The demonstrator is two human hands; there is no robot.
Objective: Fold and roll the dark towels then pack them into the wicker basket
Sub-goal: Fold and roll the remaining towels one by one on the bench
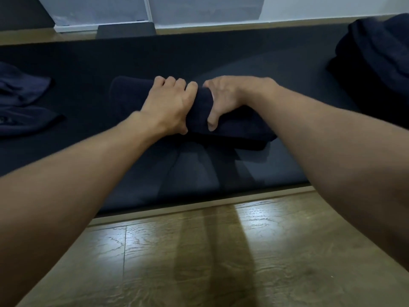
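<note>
Dark towel half rolled at centre frame on a dark mat, left hand and right hand both gripping the roll, loose towels at left, possibly another pile upper right

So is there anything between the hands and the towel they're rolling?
No. The left hand and the right hand are both already gripping the towel directly on the dark mat. The basket it goes into is not in view, so that path cannot be judged.
</note>
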